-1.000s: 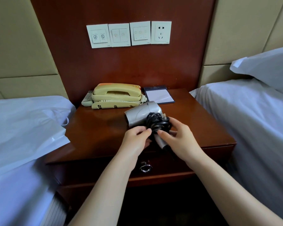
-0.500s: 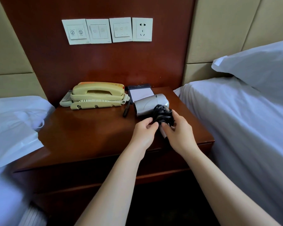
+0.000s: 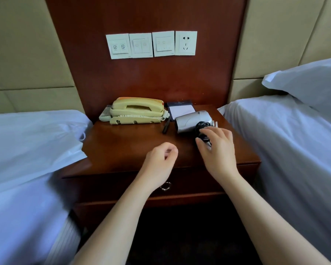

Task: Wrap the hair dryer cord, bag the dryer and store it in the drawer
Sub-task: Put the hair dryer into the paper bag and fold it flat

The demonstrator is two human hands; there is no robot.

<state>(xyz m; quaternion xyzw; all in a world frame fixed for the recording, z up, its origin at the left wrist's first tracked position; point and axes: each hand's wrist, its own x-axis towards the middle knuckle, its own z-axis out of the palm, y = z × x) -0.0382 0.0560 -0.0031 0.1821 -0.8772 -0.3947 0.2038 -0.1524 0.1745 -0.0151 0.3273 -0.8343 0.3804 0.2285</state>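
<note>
1. Closed dark wooden drawer front [image 3: 199, 181] at the nightstand's near face. Its metal ring pull [image 3: 165, 186] shows just beside the left wrist.
2. Left hand [image 3: 160, 162] hangs over the front of the glossy reddish-brown nightstand top [image 3: 122, 148]. Its fingers are loosely curled, thumb near the index tip, grasping nothing.
3. Right hand [image 3: 219, 152] is to the right of it, fingers spread, slack and released. The fingertips lie over the cord (contact: cannot tell).
4. Black power cord [image 3: 201, 127] is wound into a tight bundle against the dryer; part of it is hidden under the right hand.
5. Silver barrel-shaped hair dryer [image 3: 192, 121] lies on its side on the right rear of the top, unbagged, barrel running roughly left to right.
6. White plastic bag [image 3: 36, 146] lies flat on the left bed [image 3: 17, 207], one corner overhanging the nightstand's left edge.
7. Slim black pen [image 3: 166, 125] is just left of the dryer. Behind are a white notepad in a dark holder [image 3: 181, 109] and a cream corded telephone [image 3: 137, 111].
8. Four white wall plates [image 3: 151, 44] hang on the red wood panel, the rightmost a socket. A white pillow [image 3: 310, 83] is on the right bed [image 3: 294, 150].
</note>
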